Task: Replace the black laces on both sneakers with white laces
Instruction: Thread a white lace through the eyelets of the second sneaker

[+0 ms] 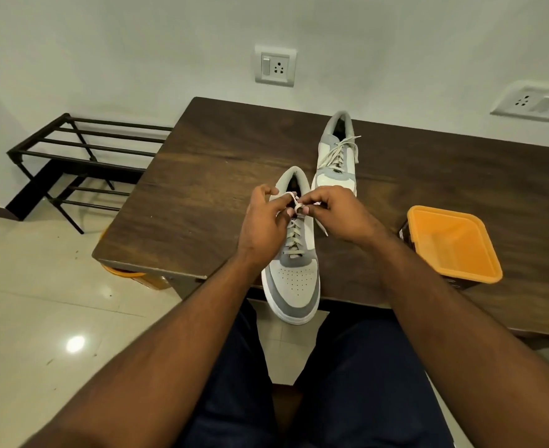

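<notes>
The near sneaker (294,276) sits on the front edge of the dark wooden table (202,176), toe poking out over the edge toward the person, grey and off-white panels with a white sole. White laces (294,236) run criss-cross up its eyelets. Both hands meet right above the shoe's tongue: the left hand (263,221) has fingers curled, pinching one strand of lace near the top eyelets, and the right hand (337,211) pinches the other, with a loop of lace wrapped round a fingertip. A loose lace end hangs down below the right hand, alongside the shoe. Beyond them, the second sneaker (336,156) lies further back on the table, its toe just behind the right hand, also carrying white laces, its ends loose. To the right stands an orange container (454,245), well apart from the shoes. A black metal rack (82,156) stands on the floor at left, and a wall socket (275,66) sits above the table.
</notes>
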Demonstrator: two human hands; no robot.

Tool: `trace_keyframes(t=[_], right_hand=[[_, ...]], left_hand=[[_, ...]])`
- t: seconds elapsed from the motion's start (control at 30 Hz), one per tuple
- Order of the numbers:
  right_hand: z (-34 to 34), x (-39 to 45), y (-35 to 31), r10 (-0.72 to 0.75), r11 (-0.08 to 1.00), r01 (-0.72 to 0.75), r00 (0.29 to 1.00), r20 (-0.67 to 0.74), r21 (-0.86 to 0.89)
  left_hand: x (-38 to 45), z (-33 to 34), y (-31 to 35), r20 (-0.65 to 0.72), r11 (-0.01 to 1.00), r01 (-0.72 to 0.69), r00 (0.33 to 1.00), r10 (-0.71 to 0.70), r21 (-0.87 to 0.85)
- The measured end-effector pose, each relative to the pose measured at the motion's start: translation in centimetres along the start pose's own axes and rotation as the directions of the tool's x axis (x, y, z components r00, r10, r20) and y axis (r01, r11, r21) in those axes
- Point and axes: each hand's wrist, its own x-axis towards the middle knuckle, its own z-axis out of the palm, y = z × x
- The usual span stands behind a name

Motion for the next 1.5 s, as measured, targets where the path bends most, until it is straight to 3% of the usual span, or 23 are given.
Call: trace_keyframes(t=[0.13,0.23,0.33,0.4,0.5,0.6,0.67,0.73,0.77,0.83,0.9,1.0,1.1,1.17,1.27,1.33,1.37,1.43,1.5], right_hand=[[-0.3,-0.2,0.1,0.010,0.986,-0.022,0.997,0.077,0.167],[-0.5,-0.2,0.3,-0.015,0.982,-0.006,0.994,0.109,0.187],[-0.8,-0.2,1.2,0.052,0.963,-0.047,0.999,-0.012,0.264],[-1.1,-0.2,2.2,0.125,0.957,-0.084,0.983,-0.137,0.277],[-1.2,-1.0,3.7,0.201,0.975,-0.175,0.958,-0.202,0.140],[-0.6,-2.3,4.5,0.220,0.971,-0.235,0.954,-0.204,-0.052],[-0.2,-2.8,4.5,0.268,0.925,-0.292,0.955,-0.129,-0.243],[0.4,-2.9,4.5,0.280,0.868,-0.299,0.954,-0.107,-0.396],[0.9,-3.0,4.2,0.246,0.890,-0.273,0.962,-0.119,-0.365],[2.3,-3.0,3.5,0.221,0.972,-0.232,0.960,-0.173,-0.045],[3.7,-2.9,2.7,0.261,0.951,-0.216,0.944,-0.202,0.221],[5.4,-2.6,2.1,0.260,0.942,-0.180,0.926,-0.275,0.284],[6.1,-2.6,1.8,0.236,0.954,-0.145,0.904,-0.357,0.264],[6.0,-2.8,2.2,0.188,0.981,-0.153,0.908,-0.374,0.122],[5.4,-3.2,3.6,0.109,0.967,-0.180,0.932,-0.345,-0.181],[5.2,-3.4,3.6,0.134,0.948,-0.216,0.937,-0.322,-0.234],[5.0,-3.3,3.2,0.178,0.951,-0.242,0.936,-0.304,-0.190],[4.3,-2.8,2.1,0.363,0.932,-0.348,0.906,-0.220,0.105],[3.4,-2.5,1.2,0.523,0.764,-0.438,0.851,-0.056,0.474]], left_hand=[[-0.4,0.4,0.2,-0.002,0.967,0.019,1.000,-0.020,-0.253],[-0.2,-0.4,0.0,0.030,0.967,0.082,0.997,-0.077,-0.240],[-0.3,-1.7,0.1,0.068,0.917,0.198,0.980,-0.186,-0.346],[-0.3,-3.0,0.3,0.146,0.797,0.336,0.941,-0.305,-0.502],[-0.6,-5.4,-0.8,0.189,0.696,0.403,0.911,-0.365,-0.594],[-0.5,-7.2,-3.0,0.176,0.724,0.498,0.861,-0.476,-0.476],[-0.4,-8.1,-4.4,0.226,0.822,0.533,0.842,-0.490,-0.203],[-0.5,-7.9,-5.2,0.240,0.889,0.457,0.862,-0.447,0.014],[-0.7,-7.5,-5.0,0.206,0.918,0.396,0.898,-0.388,0.003],[-1.3,-6.0,-3.7,0.148,0.953,0.268,0.958,-0.247,-0.141],[-1.6,-4.0,-2.4,0.158,0.942,0.231,0.968,-0.196,-0.245],[-1.9,-1.7,-1.3,0.132,0.954,0.227,0.970,-0.204,-0.195],[-2.0,-0.6,-0.7,0.094,0.938,0.263,0.964,-0.248,-0.226],[-2.1,-0.7,-0.8,0.085,0.959,0.212,0.976,-0.199,-0.190],[-1.6,-2.3,-2.1,0.098,0.993,0.113,0.989,-0.115,0.025],[-1.1,-3.4,-2.5,0.147,0.985,0.085,0.983,-0.108,0.153],[-0.8,-3.8,-2.7,0.165,0.979,0.103,0.977,-0.133,0.176],[-0.3,-4.2,-2.1,0.183,0.974,0.211,0.958,-0.222,0.078],[-0.2,-4.6,-1.0,0.232,0.912,0.352,0.924,-0.304,-0.209]])
